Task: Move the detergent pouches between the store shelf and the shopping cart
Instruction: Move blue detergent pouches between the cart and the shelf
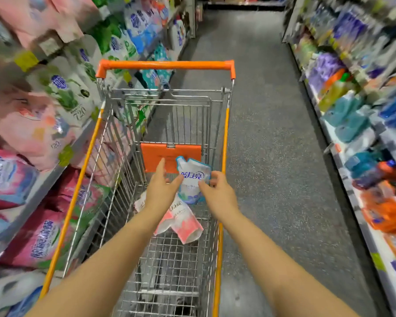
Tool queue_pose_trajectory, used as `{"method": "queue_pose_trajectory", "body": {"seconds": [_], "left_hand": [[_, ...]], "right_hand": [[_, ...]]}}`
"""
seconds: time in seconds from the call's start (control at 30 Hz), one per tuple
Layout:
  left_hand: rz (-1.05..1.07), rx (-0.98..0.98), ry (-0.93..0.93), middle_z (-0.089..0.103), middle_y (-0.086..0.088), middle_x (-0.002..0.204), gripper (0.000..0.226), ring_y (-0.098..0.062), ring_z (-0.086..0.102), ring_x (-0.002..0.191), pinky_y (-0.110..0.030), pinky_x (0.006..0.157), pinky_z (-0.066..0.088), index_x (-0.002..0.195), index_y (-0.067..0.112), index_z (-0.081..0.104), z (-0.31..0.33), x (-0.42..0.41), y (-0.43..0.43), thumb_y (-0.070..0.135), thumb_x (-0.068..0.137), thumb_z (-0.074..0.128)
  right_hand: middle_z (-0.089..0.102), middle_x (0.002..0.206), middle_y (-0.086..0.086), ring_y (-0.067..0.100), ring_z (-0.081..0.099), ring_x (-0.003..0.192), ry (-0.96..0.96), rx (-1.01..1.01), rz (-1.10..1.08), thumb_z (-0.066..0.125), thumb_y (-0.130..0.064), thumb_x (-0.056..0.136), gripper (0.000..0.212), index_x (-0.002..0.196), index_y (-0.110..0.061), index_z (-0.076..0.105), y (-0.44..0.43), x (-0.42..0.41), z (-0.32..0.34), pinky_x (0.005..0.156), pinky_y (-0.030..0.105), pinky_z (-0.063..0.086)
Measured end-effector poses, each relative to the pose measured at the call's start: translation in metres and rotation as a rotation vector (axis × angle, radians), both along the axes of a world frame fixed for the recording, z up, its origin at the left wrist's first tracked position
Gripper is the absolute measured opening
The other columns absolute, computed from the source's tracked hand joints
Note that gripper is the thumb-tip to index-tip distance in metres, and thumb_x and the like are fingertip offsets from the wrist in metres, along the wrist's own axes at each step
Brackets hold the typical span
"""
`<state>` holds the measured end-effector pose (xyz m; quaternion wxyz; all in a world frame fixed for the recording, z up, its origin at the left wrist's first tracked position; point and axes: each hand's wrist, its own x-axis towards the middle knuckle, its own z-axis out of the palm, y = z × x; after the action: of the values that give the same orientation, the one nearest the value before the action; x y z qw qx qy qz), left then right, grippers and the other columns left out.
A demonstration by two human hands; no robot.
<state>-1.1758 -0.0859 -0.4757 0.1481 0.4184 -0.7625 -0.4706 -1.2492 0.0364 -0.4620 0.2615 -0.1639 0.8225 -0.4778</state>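
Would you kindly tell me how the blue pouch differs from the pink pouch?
The blue pouch is blue and white; the pink pouch is pink and white. The right hand holds the blue pouch upright, while the pink pouch lies flat on the cart floor. Both bear similar blue lettering.

Both arms reach into a wire cart (224, 138) with an orange handle (165, 65). The right hand (217, 193) grips a blue pouch (192, 173) by its right edge, thumb on the front and fingers curled behind. The left hand (161, 191) has straight fingers, and its thumb touches the pouch's left edge. Below them a pink pouch (183, 225) lies on the cart's floor. The blurred left shelf (32, 124) holds pouches and stands just beside the cart. The right shelf (352, 124) holds bottles across the grey aisle (272, 133).
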Motion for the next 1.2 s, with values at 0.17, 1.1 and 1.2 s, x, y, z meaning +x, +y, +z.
{"method": "queue_pose_trajectory", "body": {"seconds": [0.17, 1.1, 1.2], "left_hand": [[-0.079, 0.117, -0.179, 0.033, -0.010, 0.150, 0.086, -0.031, 0.042, 0.131, -0.043, 0.106, 0.035, 0.150, 0.019, 0.012, -0.082, -0.057, -0.073, 0.033, 0.084, 0.066], [-0.021, 0.333, -0.103, 0.037, 0.001, 0.054, 0.033, -0.013, 0.033, 0.055, -0.029, 0.055, 0.025, 0.057, 0.013, 0.047, -0.211, -0.132, -0.143, 0.010, 0.078, 0.072], [-0.073, 0.261, -0.070, 0.044, -0.001, 0.059, 0.037, -0.014, 0.037, 0.058, -0.030, 0.054, 0.026, 0.054, 0.019, 0.044, -0.185, -0.126, -0.144, 0.014, 0.076, 0.074]], "right_hand": [[0.050, 0.130, 0.017, 0.031, 0.050, 0.119, -0.007, 0.206, 0.025, 0.060, -0.020, 0.088, 0.048, 0.130, -0.004, 0.043, -0.095, -0.053, -0.072, 0.095, 0.034, 0.041], [0.060, 0.114, 0.010, 0.031, 0.058, 0.107, 0.435, 0.867, 0.296, 0.041, -0.007, 0.092, 0.025, 0.111, -0.012, 0.057, -0.157, -0.126, -0.161, 0.088, 0.037, 0.039], [0.065, 0.109, 0.010, 0.032, 0.061, 0.102, 0.484, 0.806, 0.303, 0.044, -0.007, 0.092, 0.022, 0.112, -0.010, 0.054, -0.148, -0.123, -0.144, 0.084, 0.034, 0.039]]}}
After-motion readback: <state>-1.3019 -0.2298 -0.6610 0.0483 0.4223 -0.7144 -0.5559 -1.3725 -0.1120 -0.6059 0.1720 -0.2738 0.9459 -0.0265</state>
